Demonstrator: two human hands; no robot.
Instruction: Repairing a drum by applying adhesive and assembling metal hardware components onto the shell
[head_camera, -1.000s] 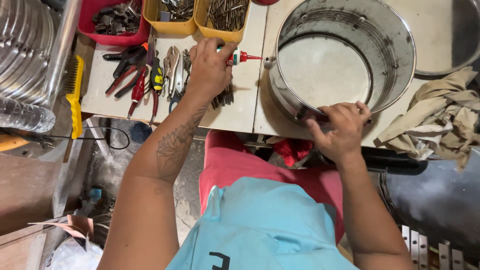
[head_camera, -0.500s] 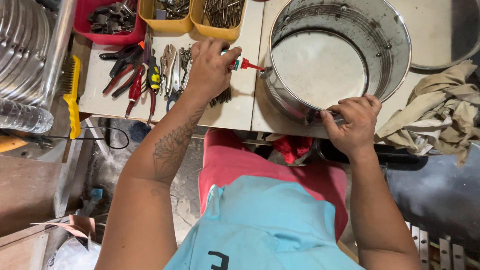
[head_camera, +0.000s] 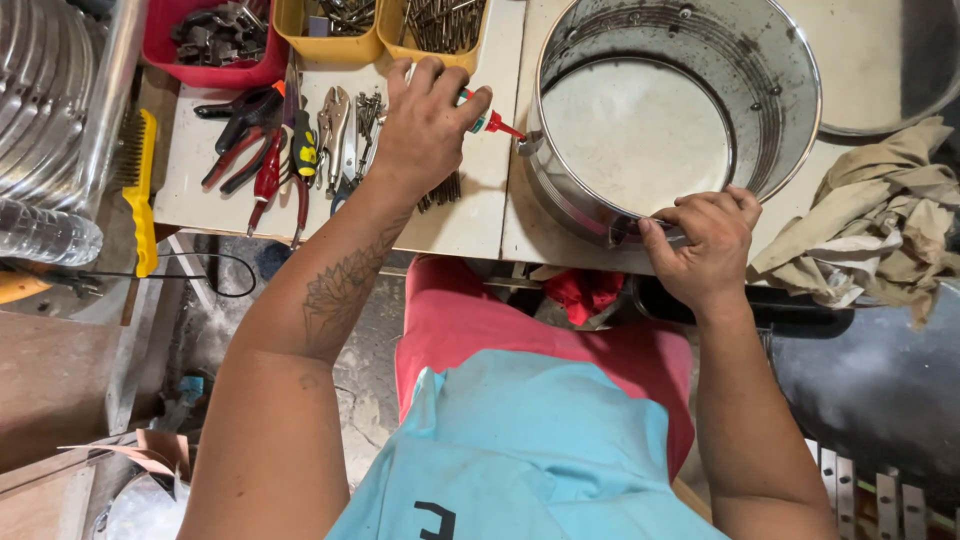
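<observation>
A large round steel ring (head_camera: 770, 70), like a pot wall with no bottom, stands on the white bench top (head_camera: 470, 215). My right hand (head_camera: 705, 245) grips its near rim, thumb and fingers pinched over the edge. My left hand (head_camera: 425, 125) holds a small bottle with a red nozzle (head_camera: 492, 123). The nozzle tip points right and sits just beside the ring's left outer wall.
Pliers and red-handled tools (head_camera: 270, 150) lie at the bench's left, with loose nails (head_camera: 440, 190) beside my left hand. Red (head_camera: 160, 45) and yellow bins (head_camera: 350, 48) of hardware line the back. A yellow wire brush (head_camera: 140, 190), ribbed metal parts (head_camera: 45, 100) and a beige rag (head_camera: 880, 220) flank the bench.
My left hand has carried the red-nozzled bottle to the right, up to the ring's left wall. My right hand has stayed on the near rim.
</observation>
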